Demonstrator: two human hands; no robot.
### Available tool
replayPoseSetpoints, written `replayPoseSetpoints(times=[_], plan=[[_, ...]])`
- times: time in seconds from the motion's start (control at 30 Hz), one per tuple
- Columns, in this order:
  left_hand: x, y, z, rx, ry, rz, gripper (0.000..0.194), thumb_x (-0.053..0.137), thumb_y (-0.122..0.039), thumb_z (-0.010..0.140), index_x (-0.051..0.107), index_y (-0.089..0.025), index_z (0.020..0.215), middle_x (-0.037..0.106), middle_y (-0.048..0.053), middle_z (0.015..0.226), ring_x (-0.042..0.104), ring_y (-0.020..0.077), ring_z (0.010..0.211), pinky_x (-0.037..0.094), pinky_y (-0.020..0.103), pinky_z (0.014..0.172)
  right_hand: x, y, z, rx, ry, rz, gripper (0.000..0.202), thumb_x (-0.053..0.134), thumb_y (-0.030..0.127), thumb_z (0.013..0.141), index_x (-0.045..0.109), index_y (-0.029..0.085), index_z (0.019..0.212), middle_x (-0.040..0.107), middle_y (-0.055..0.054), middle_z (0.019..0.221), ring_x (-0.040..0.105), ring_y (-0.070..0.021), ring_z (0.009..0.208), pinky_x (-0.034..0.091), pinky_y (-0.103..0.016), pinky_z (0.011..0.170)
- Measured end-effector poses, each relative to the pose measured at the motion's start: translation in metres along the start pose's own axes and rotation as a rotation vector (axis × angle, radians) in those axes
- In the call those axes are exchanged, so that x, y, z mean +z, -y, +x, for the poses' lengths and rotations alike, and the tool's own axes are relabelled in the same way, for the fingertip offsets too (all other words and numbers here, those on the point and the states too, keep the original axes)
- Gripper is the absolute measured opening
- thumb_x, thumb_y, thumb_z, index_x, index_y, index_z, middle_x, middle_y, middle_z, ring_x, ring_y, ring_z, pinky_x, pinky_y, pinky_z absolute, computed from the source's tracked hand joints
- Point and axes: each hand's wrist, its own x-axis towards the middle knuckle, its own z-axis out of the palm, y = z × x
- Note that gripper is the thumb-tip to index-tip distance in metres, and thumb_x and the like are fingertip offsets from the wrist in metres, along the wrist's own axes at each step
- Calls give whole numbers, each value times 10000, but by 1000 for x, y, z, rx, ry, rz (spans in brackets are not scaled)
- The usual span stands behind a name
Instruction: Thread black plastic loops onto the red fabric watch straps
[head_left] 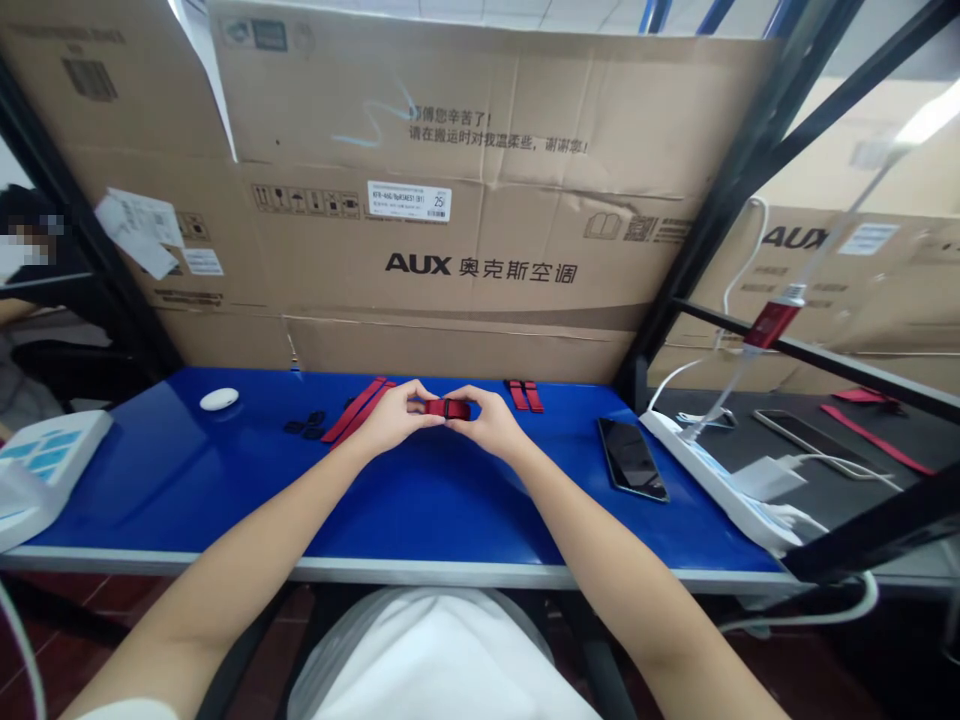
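A short red strap [456, 410] with a black buckle at its middle is held up between both hands above the blue table. My left hand [401, 415] pinches its left end, and my right hand [484, 418] grips its right end. Long red straps [358, 412] lie just left of my left hand, beside several small black buckles [307, 425]. Behind my right hand, to its right, rest short red straps [525, 395] with black pieces at their far ends.
A phone [632, 460] lies on the blue table [450, 510] at the right, beside a white power strip [724, 490]. A white round object [219, 399] and a white device [52, 465] are at the left. Tall cardboard [480, 230] stands behind.
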Motion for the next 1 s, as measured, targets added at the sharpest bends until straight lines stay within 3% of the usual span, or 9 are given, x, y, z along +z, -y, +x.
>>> replayPoseSetpoints(times=[0.13, 0.43, 0.67, 0.83, 1.0], plan=[[2, 2, 0, -26, 33, -90, 406, 834, -363, 634, 568, -154, 858, 711, 51, 859, 707, 203, 786, 555, 373, 775, 1, -1, 0, -27, -8, -31, 295, 707, 226, 713, 678, 176, 1002, 706, -51, 981, 657, -207, 916, 484, -337, 857], [8, -6, -2, -82, -39, -186, 357, 834, -344, 625, 628, -133, 827, 717, 41, 774, 705, 190, 718, 579, 393, 794, 2, 4, -1, -119, 11, -123, 279, 731, 221, 737, 689, 197, 1012, 676, -41, 938, 640, -179, 849, 486, -304, 799], [-3, 1, 3, -117, -51, -170, 341, 832, -310, 625, 661, -122, 852, 732, 68, 772, 726, 219, 732, 578, 410, 817, -9, -4, 0, -106, 59, -249, 304, 745, 226, 754, 700, 203, 1054, 670, -52, 946, 624, -181, 829, 480, -313, 795], [-10, 19, 8, -187, -29, -50, 265, 797, -269, 661, 642, -130, 824, 722, 71, 738, 720, 210, 696, 575, 377, 766, -19, -27, 4, -66, 189, -386, 346, 788, 207, 713, 715, 199, 1051, 677, -60, 921, 595, -212, 874, 464, -354, 839], [-10, 27, 2, -85, 189, 360, 315, 745, -370, 723, 695, -146, 938, 703, 61, 778, 667, 192, 687, 543, 335, 694, -15, -57, 6, 36, 232, -419, 459, 754, 229, 755, 657, 269, 1202, 661, -66, 1092, 561, -232, 1055, 442, -395, 945]])
